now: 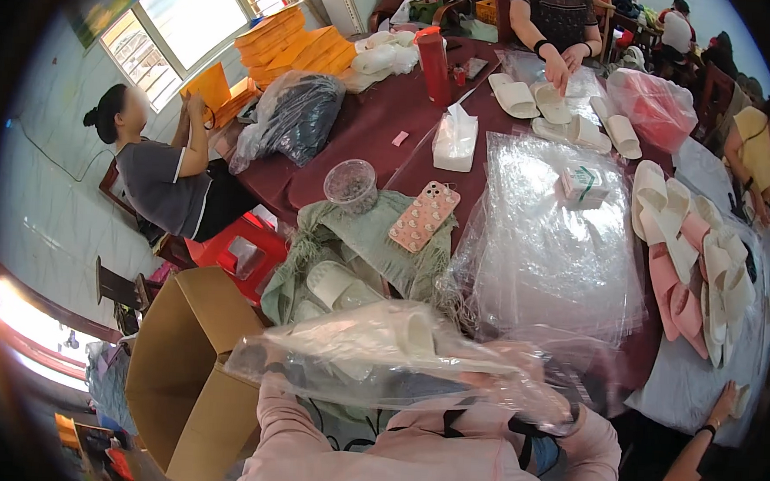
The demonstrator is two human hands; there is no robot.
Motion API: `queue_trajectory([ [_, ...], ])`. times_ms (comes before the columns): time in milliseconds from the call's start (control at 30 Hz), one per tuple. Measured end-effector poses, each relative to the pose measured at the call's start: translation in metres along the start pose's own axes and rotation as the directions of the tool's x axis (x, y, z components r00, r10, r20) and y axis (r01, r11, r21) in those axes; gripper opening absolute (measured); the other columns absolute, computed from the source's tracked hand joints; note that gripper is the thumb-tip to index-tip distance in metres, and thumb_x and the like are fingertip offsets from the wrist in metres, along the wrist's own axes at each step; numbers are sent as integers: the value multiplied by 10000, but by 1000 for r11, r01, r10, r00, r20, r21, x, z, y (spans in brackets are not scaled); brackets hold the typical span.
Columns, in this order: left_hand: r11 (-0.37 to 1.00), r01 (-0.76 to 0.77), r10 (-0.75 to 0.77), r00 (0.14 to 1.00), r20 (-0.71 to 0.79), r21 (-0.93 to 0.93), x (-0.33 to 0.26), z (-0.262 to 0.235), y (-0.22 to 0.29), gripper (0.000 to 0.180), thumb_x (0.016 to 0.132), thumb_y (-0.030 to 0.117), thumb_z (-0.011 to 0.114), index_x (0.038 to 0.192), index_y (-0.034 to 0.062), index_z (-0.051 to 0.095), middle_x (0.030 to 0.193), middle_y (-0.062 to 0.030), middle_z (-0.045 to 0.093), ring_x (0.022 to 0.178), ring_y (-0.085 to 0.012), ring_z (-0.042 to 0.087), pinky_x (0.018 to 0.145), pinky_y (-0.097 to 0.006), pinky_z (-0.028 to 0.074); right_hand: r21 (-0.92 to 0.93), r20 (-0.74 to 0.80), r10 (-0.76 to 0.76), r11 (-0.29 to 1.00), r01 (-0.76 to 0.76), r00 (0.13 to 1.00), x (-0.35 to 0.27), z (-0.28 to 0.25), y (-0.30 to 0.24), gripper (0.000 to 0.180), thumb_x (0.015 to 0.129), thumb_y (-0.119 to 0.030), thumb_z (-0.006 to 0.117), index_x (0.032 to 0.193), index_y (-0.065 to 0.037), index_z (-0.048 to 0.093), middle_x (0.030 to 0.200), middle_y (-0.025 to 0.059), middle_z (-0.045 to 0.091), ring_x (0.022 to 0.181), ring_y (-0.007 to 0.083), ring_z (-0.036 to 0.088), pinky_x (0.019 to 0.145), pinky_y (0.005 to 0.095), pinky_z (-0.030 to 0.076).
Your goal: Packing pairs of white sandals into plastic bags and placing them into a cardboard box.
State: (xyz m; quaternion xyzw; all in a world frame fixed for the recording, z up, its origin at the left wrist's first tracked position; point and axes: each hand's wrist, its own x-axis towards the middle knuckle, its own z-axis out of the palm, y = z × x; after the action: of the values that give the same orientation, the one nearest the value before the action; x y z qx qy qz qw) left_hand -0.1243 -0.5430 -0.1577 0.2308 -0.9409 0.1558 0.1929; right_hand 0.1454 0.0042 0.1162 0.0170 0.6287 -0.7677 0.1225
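Note:
In front of my chest a clear plastic bag (pixel 344 347) is held stretched sideways, with a white slipper (pixel 415 333) showing through it. My left hand (pixel 273 358) is at the bag's left end, behind the film, its fingers hidden and blurred. At the other end my right hand (pixel 521 378) is closed on the bag, partly covered by loose film. Just beyond the bag, a white slipper (pixel 341 283) lies in an open green woven sack (pixel 316 232). To the right of the sack is a stack of flat clear bags (pixel 540 266).
A cardboard box (pixel 195 370) stands open at my left. A phone (pixel 424 216) and a tub (pixel 350 185) lie on the sack. Beyond are tissues (pixel 455 141) and a red flask (pixel 432 64). White and pink slippers (pixel 678 295) line the right. Other people work around the table (pixel 363 152).

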Motion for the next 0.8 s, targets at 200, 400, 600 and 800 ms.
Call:
queue_trajectory([
  [200, 996, 7, -3, 999, 51, -89, 4, -22, 45, 614, 756, 370, 650, 1274, 66, 518, 1307, -227, 482, 1187, -445, 448, 937, -579, 370, 1, 12, -297, 955, 297, 955, 71, 39, 73, 313, 783, -160, 703, 1058, -20, 648, 1189, 134, 598, 1048, 259, 600, 824, 366, 518],
  [400, 988, 65, -57, 997, 60, -137, 23, -27, 51, 587, 765, 357, 643, 1257, 58, 527, 1286, -230, 495, 1167, -442, 463, 927, -568, 380, -193, 166, -610, 750, 633, 774, 106, 58, 97, 438, 740, -169, 729, 1148, -44, 632, 1030, 153, 655, 857, 306, 653, 769, 351, 525],
  [600, 979, 110, -88, 988, 129, -172, 6, -20, 61, 561, 773, 343, 636, 1241, 50, 537, 1265, -233, 509, 1147, -439, 478, 918, -557, 391, -422, 382, -278, 796, 434, 881, 87, 31, 67, 532, 978, -432, 426, 1249, 12, 537, 1332, 146, 507, 1175, 239, 526, 1063, 369, 403],
  [800, 966, 171, -131, 970, 202, -194, -20, -8, 58, 535, 781, 330, 629, 1224, 42, 546, 1244, -237, 523, 1126, -436, 493, 908, -547, 401, -503, 232, -418, 721, 476, 878, 93, 20, 86, 466, 753, -193, 729, 1189, -64, 628, 888, 142, 681, 680, 276, 636, 648, 338, 510],
])
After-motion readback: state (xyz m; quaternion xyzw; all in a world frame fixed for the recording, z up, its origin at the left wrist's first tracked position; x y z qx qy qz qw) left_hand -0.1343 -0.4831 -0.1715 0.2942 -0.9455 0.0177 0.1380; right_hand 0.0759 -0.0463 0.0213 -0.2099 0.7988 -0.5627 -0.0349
